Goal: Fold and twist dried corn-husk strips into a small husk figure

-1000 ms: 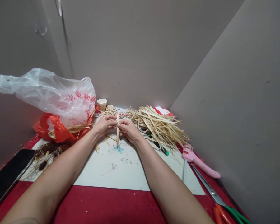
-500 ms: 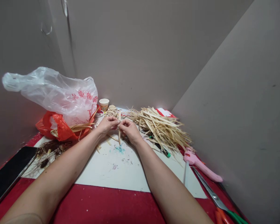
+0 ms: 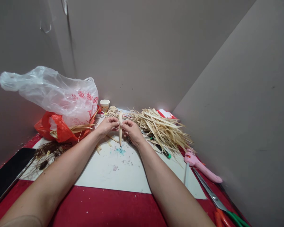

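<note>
Between my two hands stands a narrow pale strip of dried leaf or straw, pointed at its lower end and held upright over the white sheet. The fingers of my left hand pinch it from the left. My right hand pinches it from the right at about the same height, with fingertips almost meeting the left ones. Behind and to the right of my right hand lies a big heap of dried pale strips. A few loose strips lie by my left wrist.
At left are a clear plastic bag, a red bag, dark fibres and a black phone. A paper cup stands behind. At right lie a pink glue gun, scissors and a green-ended tool.
The strip now shows broader and paler between my fingers, as if turned slightly. Both hands keep their pinch in nearly the same place; the whole view has shifted a little.
</note>
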`<action>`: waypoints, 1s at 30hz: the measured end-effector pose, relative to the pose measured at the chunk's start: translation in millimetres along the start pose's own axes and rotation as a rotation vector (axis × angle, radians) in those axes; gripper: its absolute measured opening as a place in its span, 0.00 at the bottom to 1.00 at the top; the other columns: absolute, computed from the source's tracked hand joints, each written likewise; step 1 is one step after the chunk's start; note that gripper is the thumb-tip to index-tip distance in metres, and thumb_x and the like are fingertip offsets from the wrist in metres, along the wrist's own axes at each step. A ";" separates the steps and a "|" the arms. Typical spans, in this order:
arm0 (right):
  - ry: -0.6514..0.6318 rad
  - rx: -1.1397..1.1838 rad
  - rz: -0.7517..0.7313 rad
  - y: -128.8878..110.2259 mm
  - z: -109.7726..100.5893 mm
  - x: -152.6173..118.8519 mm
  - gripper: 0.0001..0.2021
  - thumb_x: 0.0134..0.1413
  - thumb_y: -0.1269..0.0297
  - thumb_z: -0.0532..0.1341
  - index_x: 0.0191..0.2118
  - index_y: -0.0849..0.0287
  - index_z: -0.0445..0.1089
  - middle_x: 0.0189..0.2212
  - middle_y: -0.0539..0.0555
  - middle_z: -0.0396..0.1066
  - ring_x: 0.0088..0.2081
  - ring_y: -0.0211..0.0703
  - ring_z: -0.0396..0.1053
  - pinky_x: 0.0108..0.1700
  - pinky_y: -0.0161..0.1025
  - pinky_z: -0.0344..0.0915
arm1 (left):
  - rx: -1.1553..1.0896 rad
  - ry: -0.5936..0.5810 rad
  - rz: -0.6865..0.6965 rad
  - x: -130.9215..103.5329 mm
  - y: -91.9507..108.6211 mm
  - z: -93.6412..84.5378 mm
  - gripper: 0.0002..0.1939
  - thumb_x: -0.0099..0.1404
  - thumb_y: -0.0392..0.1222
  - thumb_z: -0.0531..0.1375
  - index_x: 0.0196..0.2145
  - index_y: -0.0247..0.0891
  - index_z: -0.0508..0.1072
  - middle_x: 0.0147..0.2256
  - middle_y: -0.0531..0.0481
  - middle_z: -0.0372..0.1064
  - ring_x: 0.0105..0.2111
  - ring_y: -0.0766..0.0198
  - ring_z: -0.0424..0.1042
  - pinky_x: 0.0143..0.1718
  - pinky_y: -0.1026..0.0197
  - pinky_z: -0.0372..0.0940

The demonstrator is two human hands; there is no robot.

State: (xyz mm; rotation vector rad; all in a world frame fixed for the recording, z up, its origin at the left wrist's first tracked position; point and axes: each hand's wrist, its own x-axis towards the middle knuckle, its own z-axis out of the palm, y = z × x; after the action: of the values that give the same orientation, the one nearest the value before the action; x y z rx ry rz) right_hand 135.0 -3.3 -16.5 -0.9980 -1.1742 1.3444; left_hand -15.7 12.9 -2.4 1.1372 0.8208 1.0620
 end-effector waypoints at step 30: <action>-0.069 0.089 0.076 -5.8 -2.8 -1.8 0.12 0.37 0.64 0.66 0.31 0.59 0.66 0.16 0.45 0.67 0.15 0.29 0.58 0.13 0.25 0.51 | 0.046 -0.016 0.000 -3.7 2.0 0.6 0.10 0.52 0.39 0.66 0.28 0.34 0.68 0.22 0.51 0.70 0.21 0.70 0.70 0.25 0.67 0.66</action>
State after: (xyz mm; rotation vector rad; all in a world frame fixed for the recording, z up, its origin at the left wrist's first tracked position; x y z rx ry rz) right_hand 139.0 -4.9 -11.3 -0.9468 -1.1270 1.4884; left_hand -16.8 9.3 -0.3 1.1829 0.8363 1.0375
